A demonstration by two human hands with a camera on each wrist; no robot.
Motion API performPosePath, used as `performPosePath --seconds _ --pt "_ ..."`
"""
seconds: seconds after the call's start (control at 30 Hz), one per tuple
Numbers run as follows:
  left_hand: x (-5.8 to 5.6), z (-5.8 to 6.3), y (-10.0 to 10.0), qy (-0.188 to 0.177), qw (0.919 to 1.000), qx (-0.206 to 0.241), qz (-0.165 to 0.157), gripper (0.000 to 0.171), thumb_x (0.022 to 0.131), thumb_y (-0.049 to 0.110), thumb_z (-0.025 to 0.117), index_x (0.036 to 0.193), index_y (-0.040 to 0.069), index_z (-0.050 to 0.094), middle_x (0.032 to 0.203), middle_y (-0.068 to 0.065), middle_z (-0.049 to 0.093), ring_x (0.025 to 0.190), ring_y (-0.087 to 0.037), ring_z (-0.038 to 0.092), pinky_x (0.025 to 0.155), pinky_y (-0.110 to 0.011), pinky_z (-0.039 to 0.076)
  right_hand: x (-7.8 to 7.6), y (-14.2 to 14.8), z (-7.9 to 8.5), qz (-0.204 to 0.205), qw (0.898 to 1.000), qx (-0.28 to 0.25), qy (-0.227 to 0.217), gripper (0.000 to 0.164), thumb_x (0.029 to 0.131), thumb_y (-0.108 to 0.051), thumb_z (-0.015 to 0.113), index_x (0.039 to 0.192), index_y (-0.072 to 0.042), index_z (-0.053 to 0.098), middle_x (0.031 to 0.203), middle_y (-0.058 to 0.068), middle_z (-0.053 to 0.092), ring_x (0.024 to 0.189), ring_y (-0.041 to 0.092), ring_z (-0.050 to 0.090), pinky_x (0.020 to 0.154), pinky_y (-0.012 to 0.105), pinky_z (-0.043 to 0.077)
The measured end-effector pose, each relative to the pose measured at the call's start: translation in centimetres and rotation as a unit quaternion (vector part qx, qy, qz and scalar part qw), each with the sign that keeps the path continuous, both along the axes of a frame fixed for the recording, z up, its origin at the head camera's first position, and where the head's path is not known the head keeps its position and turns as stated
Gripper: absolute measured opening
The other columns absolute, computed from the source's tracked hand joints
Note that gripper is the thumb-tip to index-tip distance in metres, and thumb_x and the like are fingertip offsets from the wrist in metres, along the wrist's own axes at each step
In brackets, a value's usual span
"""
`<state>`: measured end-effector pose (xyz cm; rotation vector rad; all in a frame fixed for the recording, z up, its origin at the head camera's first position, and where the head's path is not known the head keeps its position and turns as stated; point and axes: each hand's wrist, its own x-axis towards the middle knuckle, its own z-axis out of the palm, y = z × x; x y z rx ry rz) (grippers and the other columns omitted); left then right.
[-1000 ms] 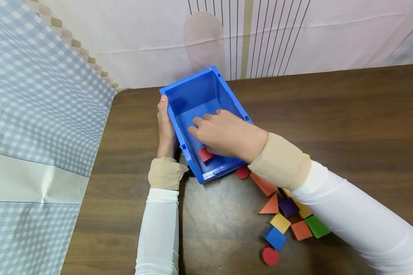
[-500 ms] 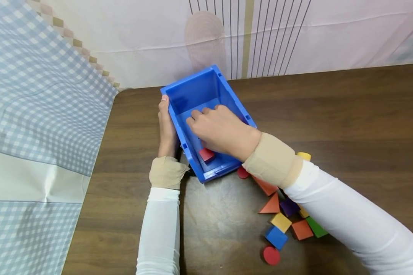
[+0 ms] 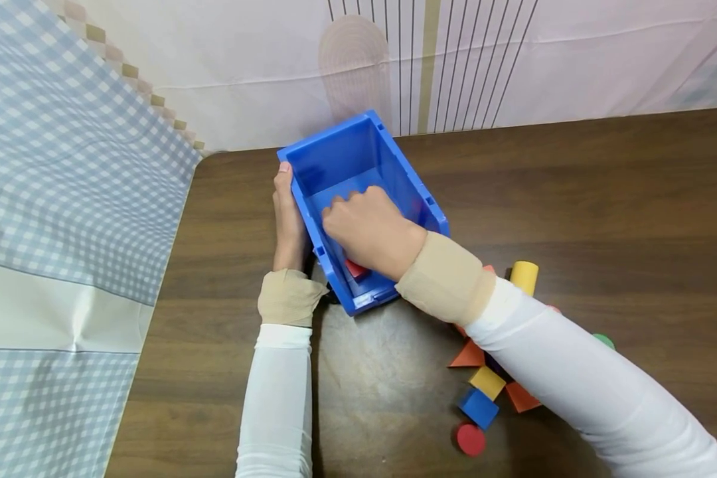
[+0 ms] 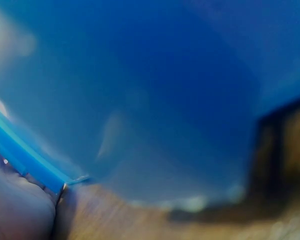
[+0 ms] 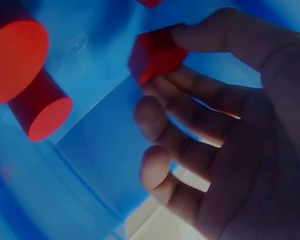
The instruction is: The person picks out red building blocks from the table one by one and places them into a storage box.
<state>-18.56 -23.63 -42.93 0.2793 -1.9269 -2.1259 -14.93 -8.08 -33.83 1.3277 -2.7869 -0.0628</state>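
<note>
A blue plastic bin (image 3: 328, 136) stands on the table, its inside facing up. My left hand (image 3: 288, 222) holds its left side, fingertips at the rim; the left wrist view shows mostly the blurred blue bin wall (image 4: 140, 100) and part of that hand (image 4: 20, 205). Reaching into the bin, my right hand (image 3: 367, 229) pinches a red block (image 5: 160, 52) between thumb and fingers, as the right wrist view shows. Red cylinders (image 5: 51, 120) lie in the bin beside it. In the head view a red block (image 3: 356, 269) shows below the right hand.
Right of the bin, partly under the right sleeve (image 3: 550, 358), lie loose blocks: a yellow cylinder (image 3: 524, 277), an orange triangle (image 3: 469, 356), a yellow cube (image 3: 487, 383), a blue cube (image 3: 479, 407) and a red disc (image 3: 469, 439). A patterned cloth (image 3: 245, 60) hangs behind the table.
My right hand has shifted slightly left inside the bin, and its fingers look more curled. The right forearm uncovers the yellow cylinder and covers other blocks. The left hand and bin stay put.
</note>
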Motion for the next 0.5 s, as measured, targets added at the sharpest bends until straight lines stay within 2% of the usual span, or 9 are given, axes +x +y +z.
performPosePath --seconds 0.1,0.23,0.5 --pt "0.0 0.0 0.0 -0.002 1.0 -0.005 -0.002 0.063 0.09 0.069 0.038 0.124 0.023 0.063 0.114 -0.01 0.062 0.102 -0.029 0.058 0.086 -0.04 0.045 -0.3 -0.3 -0.2 -0.019 0.999 0.033 -0.023 0.019 0.096 -0.02 0.053 0.101 -0.008 0.068 0.083 0.008 0.062 0.069 0.024 0.059 0.062 0.042 0.051" --pt "0.1 -0.1 0.0 0.002 1.0 -0.007 -0.004 0.063 0.09 0.069 0.037 0.127 0.023 0.062 0.119 -0.008 0.062 0.107 -0.028 0.057 0.09 -0.041 0.043 -0.7 -0.7 -0.5 -0.021 0.996 0.069 -0.049 0.021 0.096 -0.022 0.055 0.107 -0.01 0.068 0.089 0.008 0.064 0.073 0.024 0.06 0.067 0.043 0.053" --pt "0.1 0.1 -0.1 0.004 0.9999 -0.01 -0.007 0.062 0.092 0.067 0.037 0.128 0.023 0.061 0.122 -0.007 0.06 0.11 -0.028 0.055 0.093 -0.041 0.041 -1.1 -1.2 -0.8 -0.025 0.994 0.083 -0.072 0.022 0.095 -0.022 0.056 0.11 -0.012 0.069 0.093 0.007 0.066 0.076 0.025 0.06 0.07 0.044 0.052"
